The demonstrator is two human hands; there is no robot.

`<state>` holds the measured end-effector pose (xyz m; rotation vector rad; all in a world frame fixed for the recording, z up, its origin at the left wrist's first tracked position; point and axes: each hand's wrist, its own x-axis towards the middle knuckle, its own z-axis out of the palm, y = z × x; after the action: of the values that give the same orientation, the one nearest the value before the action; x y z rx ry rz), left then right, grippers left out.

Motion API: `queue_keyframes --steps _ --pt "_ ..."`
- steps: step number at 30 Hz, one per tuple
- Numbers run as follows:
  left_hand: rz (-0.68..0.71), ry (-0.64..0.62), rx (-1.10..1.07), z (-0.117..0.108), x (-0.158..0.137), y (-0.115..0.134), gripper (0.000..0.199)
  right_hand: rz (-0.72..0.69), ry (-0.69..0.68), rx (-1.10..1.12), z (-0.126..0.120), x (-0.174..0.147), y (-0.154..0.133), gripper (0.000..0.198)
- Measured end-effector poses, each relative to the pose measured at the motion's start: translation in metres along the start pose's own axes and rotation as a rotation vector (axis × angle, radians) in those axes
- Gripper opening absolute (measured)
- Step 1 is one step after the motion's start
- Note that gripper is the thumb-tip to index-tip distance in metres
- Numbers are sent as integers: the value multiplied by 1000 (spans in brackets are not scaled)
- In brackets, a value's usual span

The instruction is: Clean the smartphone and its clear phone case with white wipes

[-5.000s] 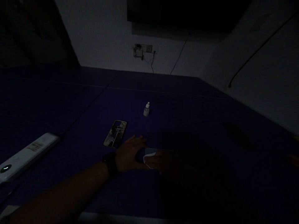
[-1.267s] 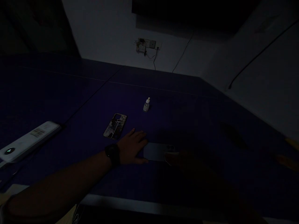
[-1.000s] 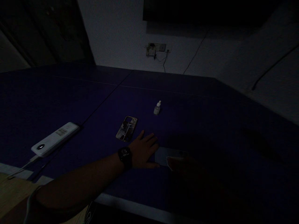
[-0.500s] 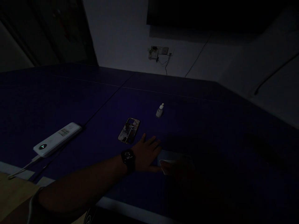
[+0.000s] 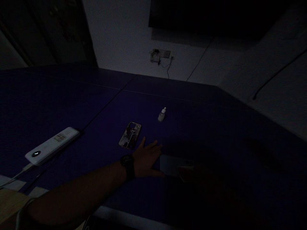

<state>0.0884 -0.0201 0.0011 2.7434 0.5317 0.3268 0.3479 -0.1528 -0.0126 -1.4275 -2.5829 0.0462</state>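
My left hand (image 5: 147, 159), with a black watch (image 5: 128, 166) on its wrist, lies flat with fingers spread. Its thumb and fingertips are at the left edge of a flat, pale grey rectangle (image 5: 168, 164), which looks like a phone lying on the purple table. Over the right part of that rectangle is my right hand (image 5: 199, 175), very dim in deep shadow. A thin pale cloth or wipe (image 5: 185, 174) shows under its fingers. Just beyond my left hand lies a patterned phone case (image 5: 130, 135). Farther back stands a small dropper bottle (image 5: 161, 115) with a white top.
A white power bank (image 5: 52, 145) with a lit display and a cable lies at the left on the purple table (image 5: 96, 99). Wall sockets (image 5: 163, 54) with cords and a large dark screen (image 5: 203, 19) are on the wall behind. A dim dark shape (image 5: 263, 155) is at the right.
My right hand has slid the pale cloth rightward across the grey rectangle, away from my left thumb. My left hand stays spread in place; the whole view has shifted slightly.
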Motion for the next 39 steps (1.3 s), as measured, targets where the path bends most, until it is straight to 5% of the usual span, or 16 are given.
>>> queue_keyframes --steps 4,9,16,26,32,39 --pt "-25 2 -63 0 0 -3 72 -120 -10 29 10 25 -7 38" --pt "-38 16 -123 0 1 -5 74 -58 20 19 6 51 -4 47" --pt "-49 14 -151 -3 3 -4 67 -135 -43 88 13 42 -8 51" --pt "-64 27 -149 -4 4 -4 66 -22 -43 101 11 39 -12 45" --pt "-59 19 -143 -4 4 -4 72 25 -21 77 8 43 -5 61" --pt "-65 21 -144 -6 4 -3 68 -73 -43 135 19 28 -7 52"
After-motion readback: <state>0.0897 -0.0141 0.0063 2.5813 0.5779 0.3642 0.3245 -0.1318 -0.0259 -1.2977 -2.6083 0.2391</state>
